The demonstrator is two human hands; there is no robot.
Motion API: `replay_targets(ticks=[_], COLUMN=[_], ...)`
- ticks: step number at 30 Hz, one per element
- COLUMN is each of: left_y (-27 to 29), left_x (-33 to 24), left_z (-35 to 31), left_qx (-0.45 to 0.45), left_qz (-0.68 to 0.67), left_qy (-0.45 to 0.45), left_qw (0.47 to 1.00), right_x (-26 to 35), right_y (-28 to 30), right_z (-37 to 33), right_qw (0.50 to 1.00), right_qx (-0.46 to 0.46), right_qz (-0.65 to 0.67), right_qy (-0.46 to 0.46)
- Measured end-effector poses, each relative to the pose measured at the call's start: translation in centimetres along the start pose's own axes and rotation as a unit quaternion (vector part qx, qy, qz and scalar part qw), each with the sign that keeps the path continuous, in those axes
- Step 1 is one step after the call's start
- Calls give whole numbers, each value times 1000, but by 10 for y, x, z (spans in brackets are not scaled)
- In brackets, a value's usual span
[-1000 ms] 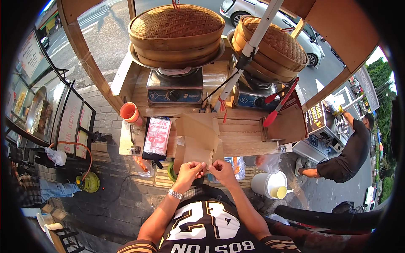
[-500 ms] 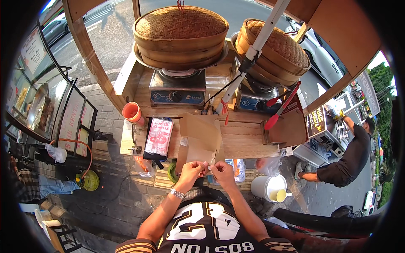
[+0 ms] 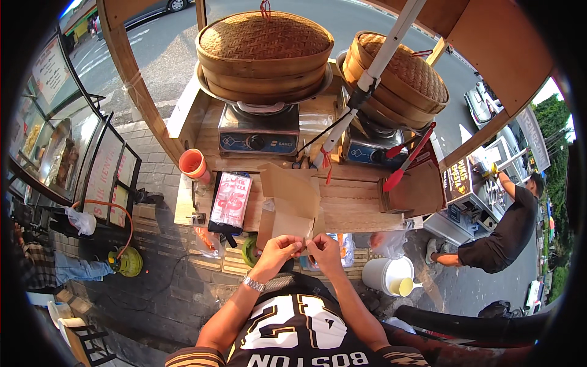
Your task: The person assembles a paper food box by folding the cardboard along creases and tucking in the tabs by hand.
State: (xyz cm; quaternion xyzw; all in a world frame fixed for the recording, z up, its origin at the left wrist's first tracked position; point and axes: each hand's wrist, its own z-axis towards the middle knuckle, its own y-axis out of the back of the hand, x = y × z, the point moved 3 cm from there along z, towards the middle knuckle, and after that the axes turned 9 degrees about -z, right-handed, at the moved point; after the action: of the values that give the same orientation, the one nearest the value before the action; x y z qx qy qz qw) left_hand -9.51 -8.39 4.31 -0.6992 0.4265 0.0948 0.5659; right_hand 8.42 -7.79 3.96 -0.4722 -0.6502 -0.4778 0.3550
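A brown cardboard food box [image 3: 295,199], its lid raised toward the far side, rests at the front edge of the wooden counter. My left hand [image 3: 278,254] pinches the box's near side, fingertips closed on the card. Just beside it, nearly touching, my right hand [image 3: 324,252] also has thumb and fingers pressed together on the near edge. The exact fold between the fingertips is hidden by the fingers. A pack of red-printed paper or plastic [image 3: 231,199] lies left of the box on a black case.
Two bamboo steamers [image 3: 263,58] [image 3: 397,70] sit on gas stoves [image 3: 258,129] at the back. An orange cup [image 3: 193,164] stands left, red tongs [image 3: 411,160] lean right over a holder of brown card [image 3: 416,186]. A white bucket [image 3: 385,274] stands below; another person [image 3: 504,229] works at right.
My hands stay at the box's near edge, with fingertips shifted slightly and closer over the card. Cars on the road behind have moved.
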Motion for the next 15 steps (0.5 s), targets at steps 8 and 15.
replay_targets(ticks=[8, 15], left_y=[-3, -1], left_x=[-5, -6], left_z=[-5, -4], left_qx=[-27, -33], left_qz=[-40, -28], left_qy=[14, 17], left_qw=[999, 999], right_x=[22, 38], right_y=[3, -1], right_z=[-5, -11], right_qw=[995, 988], right_qx=[57, 73], right_qz=[-56, 132], right_qy=[52, -13])
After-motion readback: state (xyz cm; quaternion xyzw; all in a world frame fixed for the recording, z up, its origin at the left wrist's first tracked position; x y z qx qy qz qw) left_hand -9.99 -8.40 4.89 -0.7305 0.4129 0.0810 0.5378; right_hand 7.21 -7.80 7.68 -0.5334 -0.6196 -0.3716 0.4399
